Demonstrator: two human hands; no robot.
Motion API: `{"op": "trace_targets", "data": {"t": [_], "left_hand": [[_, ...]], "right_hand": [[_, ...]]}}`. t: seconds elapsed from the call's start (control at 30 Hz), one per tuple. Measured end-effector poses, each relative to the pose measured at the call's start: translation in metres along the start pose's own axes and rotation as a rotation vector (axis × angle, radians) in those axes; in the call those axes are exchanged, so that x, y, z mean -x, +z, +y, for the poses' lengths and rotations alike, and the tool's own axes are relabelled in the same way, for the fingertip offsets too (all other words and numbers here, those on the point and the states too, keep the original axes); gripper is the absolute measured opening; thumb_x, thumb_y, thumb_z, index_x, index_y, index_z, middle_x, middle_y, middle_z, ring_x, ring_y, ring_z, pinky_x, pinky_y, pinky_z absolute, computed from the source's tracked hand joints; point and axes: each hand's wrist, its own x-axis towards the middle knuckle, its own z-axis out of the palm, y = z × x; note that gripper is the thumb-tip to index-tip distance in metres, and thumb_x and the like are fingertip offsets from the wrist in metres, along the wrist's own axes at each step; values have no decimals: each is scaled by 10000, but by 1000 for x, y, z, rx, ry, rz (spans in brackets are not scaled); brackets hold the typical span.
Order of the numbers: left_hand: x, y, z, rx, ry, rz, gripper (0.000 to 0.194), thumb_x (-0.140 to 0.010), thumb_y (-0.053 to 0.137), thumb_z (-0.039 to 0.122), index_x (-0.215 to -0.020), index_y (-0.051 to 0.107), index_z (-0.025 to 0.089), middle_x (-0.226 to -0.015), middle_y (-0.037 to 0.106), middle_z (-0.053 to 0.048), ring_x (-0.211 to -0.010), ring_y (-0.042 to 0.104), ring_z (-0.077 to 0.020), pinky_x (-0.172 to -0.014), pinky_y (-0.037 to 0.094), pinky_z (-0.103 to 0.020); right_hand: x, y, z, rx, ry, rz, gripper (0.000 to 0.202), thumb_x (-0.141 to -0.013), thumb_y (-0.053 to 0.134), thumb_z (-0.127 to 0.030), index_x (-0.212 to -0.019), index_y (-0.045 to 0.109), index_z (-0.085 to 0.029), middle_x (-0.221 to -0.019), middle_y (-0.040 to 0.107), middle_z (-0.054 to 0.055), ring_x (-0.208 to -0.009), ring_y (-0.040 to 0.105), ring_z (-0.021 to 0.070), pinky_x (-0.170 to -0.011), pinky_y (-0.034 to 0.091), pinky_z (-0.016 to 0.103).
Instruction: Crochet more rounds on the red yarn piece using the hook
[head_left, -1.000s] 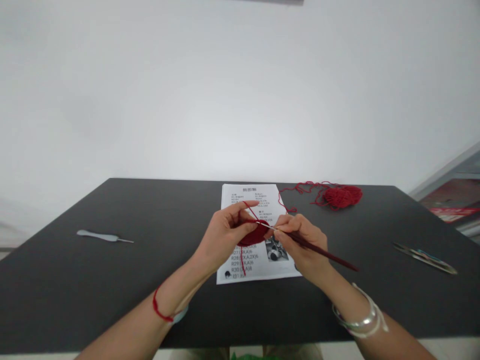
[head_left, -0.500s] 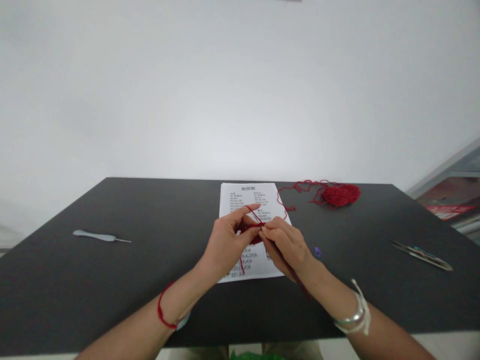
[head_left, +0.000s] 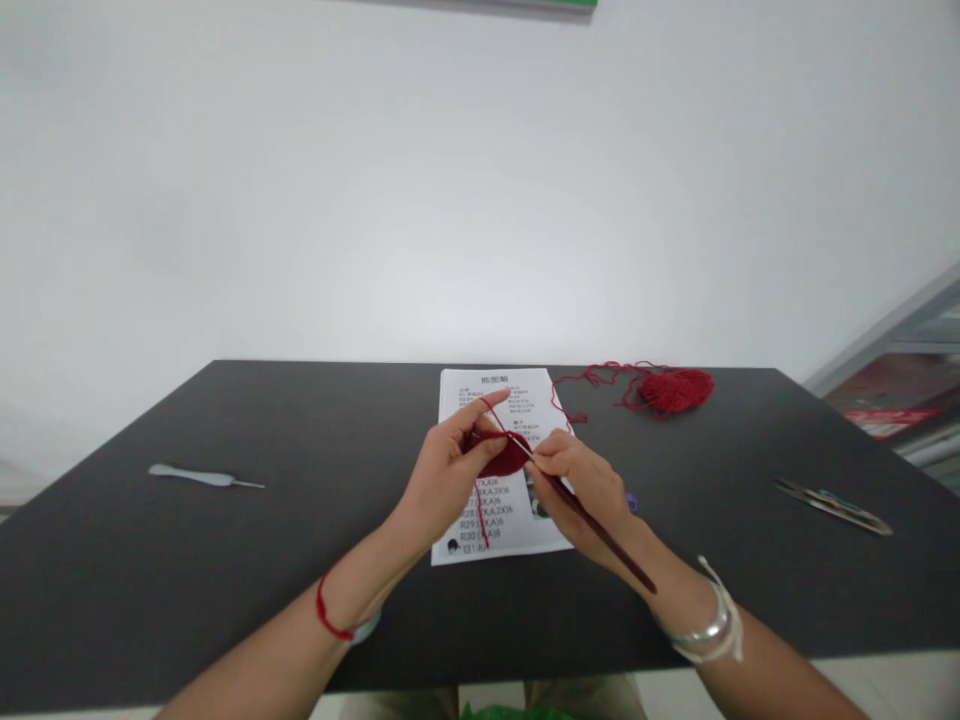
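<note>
Between the thumb and fingers of my left hand [head_left: 446, 462] is a dark red crochet piece [head_left: 504, 457]. A strand of red yarn runs over my raised left index finger down to the piece, and a loose tail hangs below it. My right hand [head_left: 583, 485] is closed round a crochet hook [head_left: 600, 523] with a dark brown handle. The hook's metal shaft points up and left, its tip at the upper edge of the crochet piece. Both hands are above a printed pattern sheet [head_left: 551, 535], covering part of its text.
A red yarn ball [head_left: 676, 391] lies at the back right, its strand trailing to the sheet. Scissors [head_left: 834, 506] rest on the right of the black table [head_left: 300, 560]. A pale-handled crochet hook [head_left: 193, 475] lies at left. A small purple clip [head_left: 631, 501] sits beside my right hand.
My right hand has drawn slightly away and turned, so the hook's shaft and the crochet piece show more. My left hand keeps hold of the piece. The view has shifted slightly.
</note>
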Motion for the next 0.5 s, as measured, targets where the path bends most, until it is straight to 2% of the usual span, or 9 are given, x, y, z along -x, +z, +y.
{"op": "trace_targets", "data": {"t": [0.1, 0.17, 0.23, 0.33, 0.5], "left_hand": [[-1, -3, 0, -94, 54, -28, 433, -742, 610, 121, -1170, 645, 176, -681, 534, 44, -656, 487, -105, -673, 415, -237], [-1, -3, 0, -118, 58, -45, 441, -749, 607, 124, -1185, 638, 176, -686, 539, 39, -664, 489, -112, -689, 412, -245], [-1, -3, 1, -113, 43, -65, 463, -742, 614, 124, -1202, 629, 178, -690, 545, 36, -667, 492, -117, -691, 409, -250], [-1, -2, 2, -77, 14, -87, 484, -724, 626, 119, -1204, 628, 173, -686, 545, 34, -663, 494, -119, -677, 406, -251], [-1, -4, 3, -55, -20, -95, 469, -714, 628, 114, -1181, 636, 159, -672, 543, 39, -634, 483, -102, -641, 391, -236]], "right_hand": [[0, -4, 4, -211, 286, 45, 157, -829, 561, -91, -766, 502, -222, -695, 559, -21, -556, 496, 103, -489, 390, 221], [0, -5, 9, -451, 502, 78, 158, -818, 583, -121, -725, 500, -217, -652, 531, -37, -512, 459, 93, -460, 359, 219], [1, -5, 15, -676, 633, 101, 167, -809, 596, -146, -697, 490, -211, -611, 501, -50, -476, 422, 86, -439, 325, 219], [1, -7, 19, -772, 663, 119, 169, -789, 615, -144, -678, 502, -202, -599, 507, -51, -473, 413, 82, -438, 306, 217], [-2, -17, 12, -445, 458, -13, 159, -783, 618, -103, -686, 550, -208, -663, 583, -21, -568, 503, 104, -517, 396, 236]]}}
